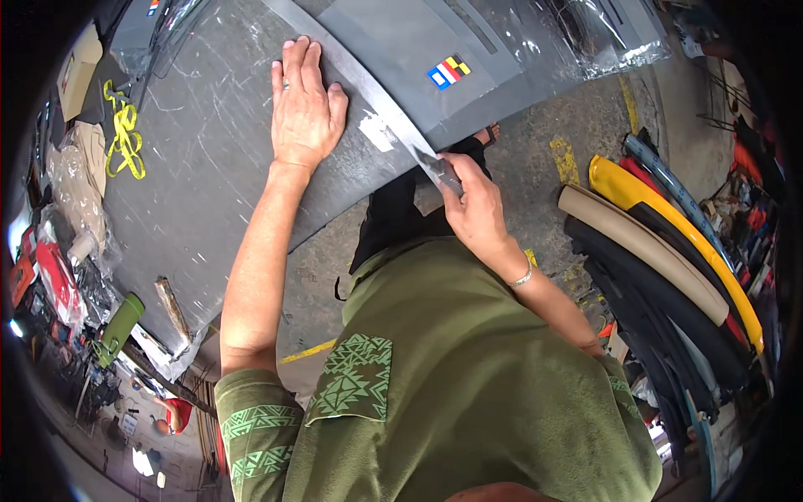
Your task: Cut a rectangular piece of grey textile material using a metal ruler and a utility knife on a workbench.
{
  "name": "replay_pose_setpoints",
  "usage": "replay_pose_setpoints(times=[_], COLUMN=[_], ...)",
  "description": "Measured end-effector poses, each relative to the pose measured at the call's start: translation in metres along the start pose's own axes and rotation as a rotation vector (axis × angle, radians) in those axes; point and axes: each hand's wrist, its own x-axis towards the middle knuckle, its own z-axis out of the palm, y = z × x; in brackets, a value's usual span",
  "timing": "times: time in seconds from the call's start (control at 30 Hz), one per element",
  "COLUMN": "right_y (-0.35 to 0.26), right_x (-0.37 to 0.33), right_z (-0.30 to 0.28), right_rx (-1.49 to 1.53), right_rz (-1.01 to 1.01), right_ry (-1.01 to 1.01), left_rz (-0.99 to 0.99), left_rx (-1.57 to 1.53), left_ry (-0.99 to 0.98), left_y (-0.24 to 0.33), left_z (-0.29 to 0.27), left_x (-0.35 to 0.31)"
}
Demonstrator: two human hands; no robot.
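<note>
A long grey metal straightedge [368, 88] runs slantwise over a dark grey tabletop [192, 151], from the far edge to the near one. My right hand [477, 205] closes around its near end, which looks darker between thumb and fingers; whether a separate piece is there too is hard to make out. Flat on the tabletop, just left of the straightedge, lies my open left hand [305, 117]. To the right of the straightedge is a grey sheet panel [376, 33] with a small multicoloured patch [449, 73]. A whitish worn mark [378, 132] shows near the straightedge.
A yellow tape [125, 138] lies crumpled on the table's left. Clear plastic film [619, 54] covers things at the far right. Rolls of material, including a tan roll [644, 251] and a yellow roll [669, 226], stand to my right. A green roll [121, 326] is at lower left.
</note>
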Motion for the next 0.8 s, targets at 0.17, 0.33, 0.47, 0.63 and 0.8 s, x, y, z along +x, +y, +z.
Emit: replay_pose_setpoints(times=[0.17, 0.33, 0.47, 0.63, 0.8], right_y=[0.001, 0.026, 0.030, 0.030, 0.031], right_x=[0.004, 0.009, 0.008, 0.014, 0.020], right_z=[-0.001, 0.003, 0.003, 0.007, 0.004], right_rx=[0.103, 0.184, 0.340, 0.304, 0.295], right_rz=[0.325, 0.443, 0.552, 0.496, 0.476], right_ry=[-0.055, -0.028, -0.098, -0.010, 0.023], left_rz=[0.004, -0.002, 0.022, 0.048, 0.059], left_rx=[-0.017, -0.008, -0.005, 0.046, 0.018], left_ry=[0.029, 0.026, 0.046, 0.042, 0.039], left_y=[0.005, 0.003, 0.000, 0.001, 0.007], left_z=[-0.003, -0.001, 0.001, -0.002, -0.007], left_x=[0.002, 0.002, 0.004, 0.004, 0.004])
